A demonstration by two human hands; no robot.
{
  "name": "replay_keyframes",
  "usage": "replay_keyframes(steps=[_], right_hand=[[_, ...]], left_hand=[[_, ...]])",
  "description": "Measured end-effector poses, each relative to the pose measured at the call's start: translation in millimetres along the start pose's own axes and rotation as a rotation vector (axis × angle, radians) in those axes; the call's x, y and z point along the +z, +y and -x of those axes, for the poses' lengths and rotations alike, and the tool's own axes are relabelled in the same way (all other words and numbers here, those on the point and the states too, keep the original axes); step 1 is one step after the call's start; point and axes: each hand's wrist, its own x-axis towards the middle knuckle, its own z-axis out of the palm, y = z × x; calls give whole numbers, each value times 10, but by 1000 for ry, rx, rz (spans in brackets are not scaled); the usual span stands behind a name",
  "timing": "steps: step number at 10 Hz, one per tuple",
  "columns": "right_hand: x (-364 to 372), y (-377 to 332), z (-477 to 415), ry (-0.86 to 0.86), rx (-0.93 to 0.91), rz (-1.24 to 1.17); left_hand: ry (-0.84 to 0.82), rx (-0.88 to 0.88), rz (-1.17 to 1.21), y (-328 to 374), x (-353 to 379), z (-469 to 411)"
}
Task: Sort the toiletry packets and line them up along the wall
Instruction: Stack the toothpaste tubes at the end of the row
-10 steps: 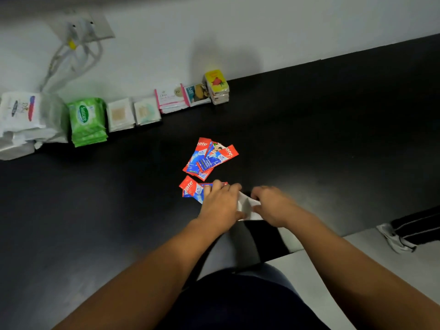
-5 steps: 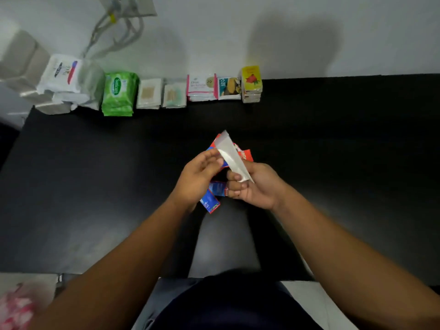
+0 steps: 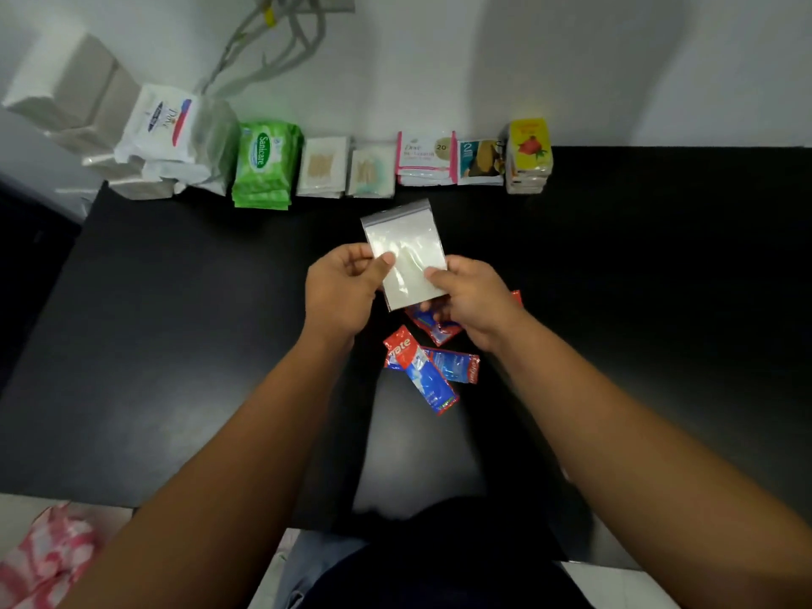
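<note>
Clear zip bag (image 3: 406, 252) pinched between left hand (image 3: 340, 292), right hand (image 3: 472, 296) grip.

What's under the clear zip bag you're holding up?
Below the zip bag, red-and-blue toothpaste sachets lie on the black table. The right hand covers part of one; whether more hide beneath is unclear.

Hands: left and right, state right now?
Left hand: pinching the clear zip bag.
Right hand: pinching the same bag's other edge.
</note>
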Motion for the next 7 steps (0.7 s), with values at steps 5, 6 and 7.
replay_keyframes(steps=[5, 6, 7], right_hand=[[1098, -576, -1492, 324, -139, 156], [1217, -653, -1902, 357, -136, 363], [1296, -706, -2044, 344, -115, 522]], left_hand=[[91, 443, -933, 101, -705, -1716], [111, 508, -1256, 228, -744, -2043], [93, 497, -1447, 224, -729, -2239]])
